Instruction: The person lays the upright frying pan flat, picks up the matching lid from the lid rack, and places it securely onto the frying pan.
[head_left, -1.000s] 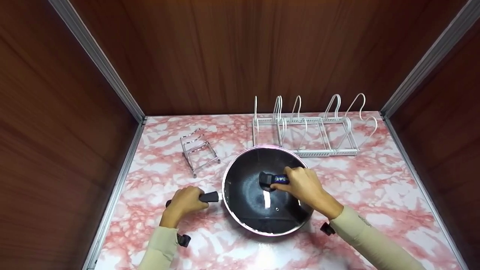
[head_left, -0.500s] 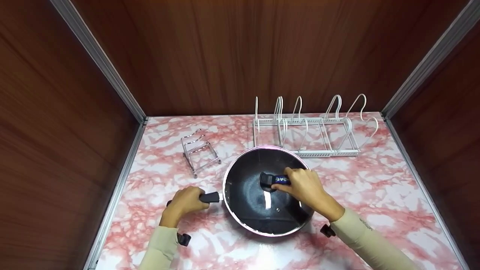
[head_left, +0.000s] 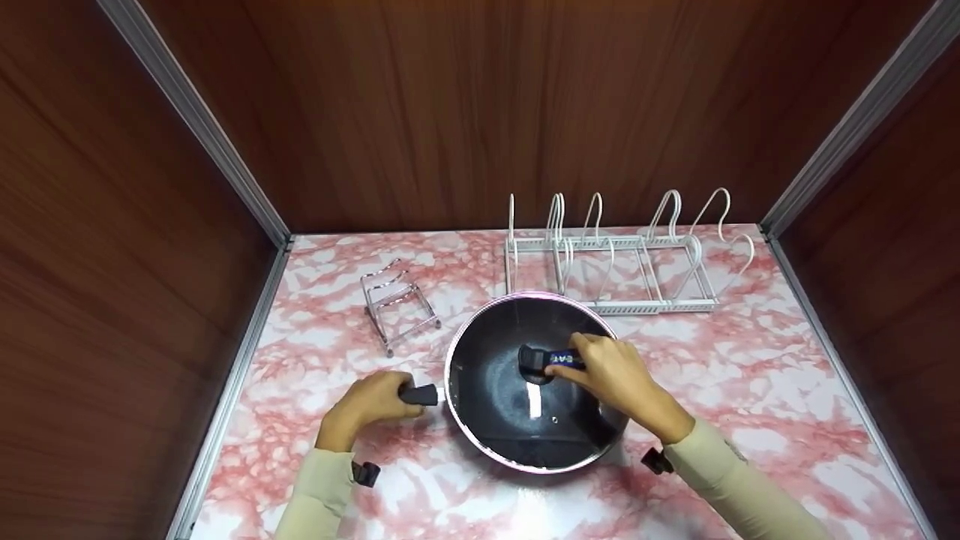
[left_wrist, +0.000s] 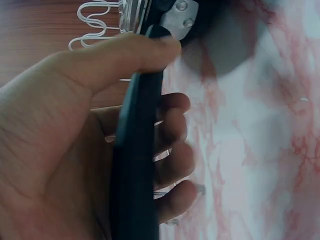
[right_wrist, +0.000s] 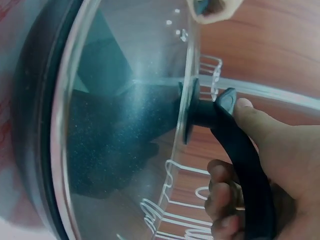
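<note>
A dark wok sits on the marbled table, covered by a glass lid with a shiny rim. My left hand grips the wok's black handle, thumb along its top and fingers curled beneath it. With my right hand I hold the lid's black handle, fingers wrapped round it and the thumb near its knob end. The lid lies on the wok's rim in the head view.
Behind the wok at the right stands a white wire rack with several upright loops. A small chrome wire stand is at the left. Brown wood-grain panels enclose the table at the back and sides.
Both hands keep their holds and the wok and lid stay in place. The right hand has shifted very slightly along the lid handle.
</note>
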